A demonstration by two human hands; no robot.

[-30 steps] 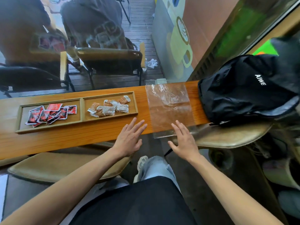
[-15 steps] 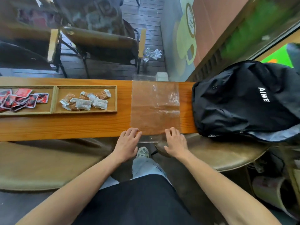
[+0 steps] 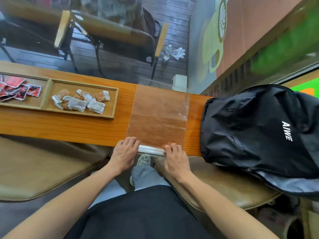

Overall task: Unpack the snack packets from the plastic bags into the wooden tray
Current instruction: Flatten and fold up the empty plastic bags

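At the table's (image 3: 69, 128) near edge, your left hand (image 3: 125, 152) and right hand (image 3: 176, 156) pinch the rolled hem of the empty plastic bag (image 3: 158, 114). It looks light, limp and slippery; hold the corners. Beyond your left hand, snack packets (image 3: 81, 100) fill the wooden tray (image 3: 114, 104).

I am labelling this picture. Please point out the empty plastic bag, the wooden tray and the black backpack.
plastic bag (image 3: 158, 116): head view, flat middle of the clear sheet.
wooden tray (image 3: 115, 104): head view, right rim.
black backpack (image 3: 250, 131): head view, front fabric panel.
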